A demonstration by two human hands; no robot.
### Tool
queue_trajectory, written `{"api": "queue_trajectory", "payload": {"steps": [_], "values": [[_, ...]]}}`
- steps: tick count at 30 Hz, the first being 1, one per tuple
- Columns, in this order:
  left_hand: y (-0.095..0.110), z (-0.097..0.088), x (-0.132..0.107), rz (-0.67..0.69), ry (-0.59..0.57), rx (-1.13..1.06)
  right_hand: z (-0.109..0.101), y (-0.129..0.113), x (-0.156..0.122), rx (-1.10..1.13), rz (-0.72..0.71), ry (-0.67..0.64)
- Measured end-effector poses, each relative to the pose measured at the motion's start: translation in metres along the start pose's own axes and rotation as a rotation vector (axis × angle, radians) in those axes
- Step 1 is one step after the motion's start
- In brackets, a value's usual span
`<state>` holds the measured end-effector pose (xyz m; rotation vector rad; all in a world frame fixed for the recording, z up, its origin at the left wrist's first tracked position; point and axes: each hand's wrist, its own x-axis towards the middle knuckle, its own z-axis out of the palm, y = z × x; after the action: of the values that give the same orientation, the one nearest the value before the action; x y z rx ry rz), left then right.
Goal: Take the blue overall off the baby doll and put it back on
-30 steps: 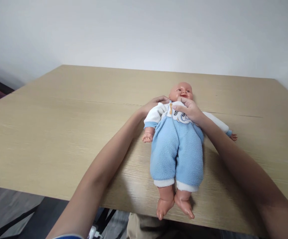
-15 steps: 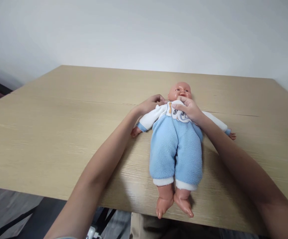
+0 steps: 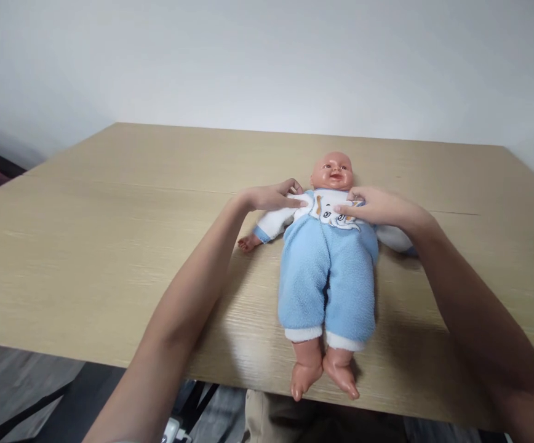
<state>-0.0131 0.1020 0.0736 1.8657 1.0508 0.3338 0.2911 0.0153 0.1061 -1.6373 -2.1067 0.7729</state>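
A baby doll (image 3: 333,171) lies face up on the table, its feet towards me. It wears a fleece romper (image 3: 326,271), blue below, with white sleeves and a cartoon animal face on the white chest. My left hand (image 3: 278,195) is closed at the romper's shoulder on the left, thumb on the white cloth and fingers curled. At the opposite shoulder my right hand (image 3: 371,206) grips the upper chest cloth, thumb beside the cartoon face. The fingertips of both hands are partly hidden. My right wrist and forearm cover part of the doll's arm on that side.
The wooden table (image 3: 110,246) has a seam running across it and meets a pale wall (image 3: 267,61) at the back. Below the near edge are a dark chair-like object (image 3: 87,400) and a white plug-like item (image 3: 172,431).
My right hand has moved right, from below the doll's chin to the shoulder, uncovering the mouth and collar. My left hand stays at its shoulder, its thumb now lying on the chest cloth.
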Motion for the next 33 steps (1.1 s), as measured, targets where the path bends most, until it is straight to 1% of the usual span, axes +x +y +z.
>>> {"api": "queue_trajectory", "payload": {"steps": [2,3,6,8,9,11,13,15,17,19,20,22,24,26,29,31,33], "values": [[-0.003,0.000,0.003,0.031,-0.003,-0.033,0.008,0.010,-0.010,-0.008,0.029,0.090],[-0.004,-0.001,0.003,0.052,-0.006,-0.040,0.014,0.016,-0.016,-0.013,0.021,0.157],[-0.002,-0.003,0.001,0.100,0.005,0.007,0.030,0.041,-0.041,-0.059,-0.122,0.415],[0.003,-0.006,-0.005,0.102,0.030,0.130,0.034,0.063,-0.065,-0.136,-0.170,0.511],[0.007,-0.008,-0.008,0.103,0.051,0.221,0.034,0.075,-0.078,-0.177,-0.166,0.533],[0.018,-0.008,-0.017,0.127,0.119,0.408,0.031,0.099,-0.104,-0.233,-0.126,0.524],[0.034,-0.002,-0.027,0.199,0.198,0.528,0.026,0.121,-0.124,-0.232,-0.075,0.498],[0.054,0.014,-0.032,0.327,0.252,0.543,0.021,0.137,-0.135,-0.208,-0.057,0.463],[0.074,0.039,-0.029,0.491,0.257,0.504,0.016,0.145,-0.139,-0.180,-0.057,0.427],[0.090,0.068,-0.019,0.610,0.231,0.504,0.011,0.146,-0.137,-0.140,-0.030,0.416],[0.095,0.083,-0.012,0.626,0.221,0.551,0.009,0.145,-0.136,-0.106,0.000,0.428],[0.099,0.107,0.004,0.584,0.182,0.677,0.005,0.140,-0.132,-0.013,0.072,0.466],[0.098,0.122,0.017,0.536,0.162,0.772,0.002,0.133,-0.129,0.108,0.122,0.512],[0.094,0.130,0.026,0.535,0.186,0.792,0.001,0.123,-0.124,0.279,0.107,0.549],[0.088,0.132,0.029,0.640,0.229,0.731,0.003,0.109,-0.111,0.552,0.015,0.566],[0.085,0.132,0.027,0.734,0.244,0.686,0.006,0.099,-0.098,0.643,-0.042,0.553],[0.083,0.132,0.025,0.816,0.256,0.645,0.010,0.090,-0.082,0.673,-0.090,0.558]]}}
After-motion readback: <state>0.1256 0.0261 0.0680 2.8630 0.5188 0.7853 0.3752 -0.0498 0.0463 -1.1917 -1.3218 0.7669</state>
